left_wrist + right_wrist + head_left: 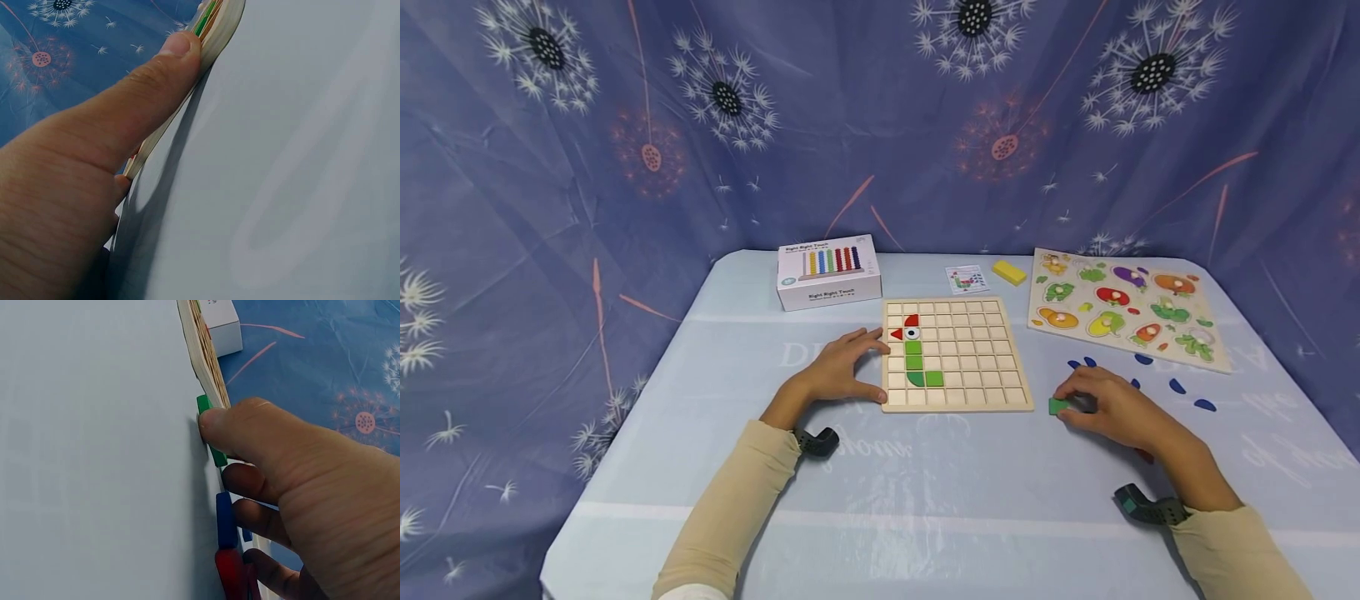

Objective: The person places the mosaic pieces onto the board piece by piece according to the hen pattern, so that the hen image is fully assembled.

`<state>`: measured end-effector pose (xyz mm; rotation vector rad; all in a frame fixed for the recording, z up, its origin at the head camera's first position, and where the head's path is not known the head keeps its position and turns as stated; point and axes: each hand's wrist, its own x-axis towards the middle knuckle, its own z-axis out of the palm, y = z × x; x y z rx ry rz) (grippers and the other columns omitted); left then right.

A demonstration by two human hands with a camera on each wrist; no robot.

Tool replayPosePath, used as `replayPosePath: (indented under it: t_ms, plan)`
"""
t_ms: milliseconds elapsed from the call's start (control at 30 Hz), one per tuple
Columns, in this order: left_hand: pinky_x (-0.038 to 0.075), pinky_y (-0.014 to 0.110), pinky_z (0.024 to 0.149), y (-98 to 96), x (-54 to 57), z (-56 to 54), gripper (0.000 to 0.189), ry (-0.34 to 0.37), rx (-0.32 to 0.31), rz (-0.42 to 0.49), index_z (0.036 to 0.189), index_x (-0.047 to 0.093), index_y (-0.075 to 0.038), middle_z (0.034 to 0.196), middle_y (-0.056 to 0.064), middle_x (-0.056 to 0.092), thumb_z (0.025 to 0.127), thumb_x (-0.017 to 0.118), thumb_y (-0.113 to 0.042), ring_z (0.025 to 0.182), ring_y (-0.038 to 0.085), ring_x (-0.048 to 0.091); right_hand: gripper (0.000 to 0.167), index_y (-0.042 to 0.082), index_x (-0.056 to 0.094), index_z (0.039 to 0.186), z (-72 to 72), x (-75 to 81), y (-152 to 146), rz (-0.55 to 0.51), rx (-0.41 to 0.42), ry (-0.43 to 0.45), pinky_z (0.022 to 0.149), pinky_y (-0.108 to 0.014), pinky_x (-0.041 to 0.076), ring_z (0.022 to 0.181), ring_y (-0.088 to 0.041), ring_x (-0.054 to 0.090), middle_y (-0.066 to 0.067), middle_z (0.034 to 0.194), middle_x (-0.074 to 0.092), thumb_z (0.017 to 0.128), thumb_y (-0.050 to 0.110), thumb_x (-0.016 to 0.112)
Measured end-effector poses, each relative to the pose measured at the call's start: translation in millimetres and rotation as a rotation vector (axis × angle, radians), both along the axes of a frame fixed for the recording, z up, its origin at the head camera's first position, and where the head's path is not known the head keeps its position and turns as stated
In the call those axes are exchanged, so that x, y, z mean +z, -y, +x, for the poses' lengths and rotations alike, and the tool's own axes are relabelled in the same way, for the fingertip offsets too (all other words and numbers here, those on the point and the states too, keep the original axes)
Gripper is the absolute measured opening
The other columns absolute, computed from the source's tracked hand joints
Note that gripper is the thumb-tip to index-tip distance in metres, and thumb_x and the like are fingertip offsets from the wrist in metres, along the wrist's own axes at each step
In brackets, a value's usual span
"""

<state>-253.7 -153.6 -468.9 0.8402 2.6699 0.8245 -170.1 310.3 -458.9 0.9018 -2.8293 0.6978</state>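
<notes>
A wooden grid board (973,354) lies on the table with a bird's head and neck laid out in its left columns: red pieces, a white eye tile (912,333) and green tiles (913,355). My left hand (838,371) rests against the board's left edge, fingers spread, the straight thumb (159,78) pressed to the rim near the lower left corner. To the right of the board, my right hand (1108,406) pinches a green block (212,431) between thumb and fingers, low over the table. Beneath that hand are blue (226,520) and red pieces (231,574), partly hidden.
Several blue half-round pieces (1177,386) lie beyond the right hand. A vegetable puzzle board (1075,287) sits at the back right. Behind the grid board are a picture card (966,280), a yellow block (1009,272) and a white toy box (829,272).
</notes>
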Motion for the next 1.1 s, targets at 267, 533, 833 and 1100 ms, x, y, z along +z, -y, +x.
replayPosePath:
  t_ms: [267, 533, 833, 1100]
  plan:
    - [0.015, 0.058, 0.118, -0.2, 0.4, -0.1, 0.086, -0.004, 0.001, -0.011, 0.143, 0.051, -0.029, 0.166, -0.006, 0.023, 0.071, 0.084, -0.065, 0.153, 0.025, 0.012, 0.028, 0.024, 0.075, 0.097, -0.6, -2.0, 1, -0.021, 0.006, 0.001, 0.079, -0.028, 0.053, 0.088, -0.007, 0.057, 0.017, 0.096, 0.061, 0.077, 0.011, 0.089]
    - [0.014, 0.057, 0.118, -0.6, 1.5, 0.4, 0.085, 0.006, 0.004, -0.011, 0.141, 0.052, -0.029, 0.166, -0.006, 0.022, 0.071, 0.084, -0.063, 0.153, 0.025, 0.011, 0.026, 0.022, 0.075, 0.096, 0.9, 0.0, 2, -0.031, -0.008, 0.008, 0.076, -0.025, 0.054, 0.084, -0.006, 0.055, 0.016, 0.094, 0.06, 0.077, 0.014, 0.09]
    - [0.014, 0.058, 0.118, 0.3, 0.7, 0.4, 0.084, 0.008, 0.003, -0.012, 0.141, 0.052, -0.03, 0.166, -0.006, 0.022, 0.071, 0.084, -0.063, 0.153, 0.025, 0.011, 0.032, 0.021, 0.074, 0.096, -9.3, 2.6, 8, -0.103, 0.041, -0.023, 0.079, -0.013, 0.048, 0.085, -0.006, 0.058, 0.014, 0.094, 0.062, 0.074, 0.005, 0.089]
    - [0.013, 0.057, 0.118, -0.5, 1.5, 0.8, 0.083, 0.008, 0.002, 0.002, 0.14, 0.052, -0.03, 0.166, -0.006, 0.023, 0.071, 0.085, -0.062, 0.153, 0.025, 0.011, 0.03, 0.017, 0.071, 0.098, -32.7, 10.2, 36, -0.171, 0.168, -0.082, 0.076, -0.022, 0.051, 0.088, -0.011, 0.062, 0.011, 0.096, 0.061, 0.077, 0.002, 0.086]
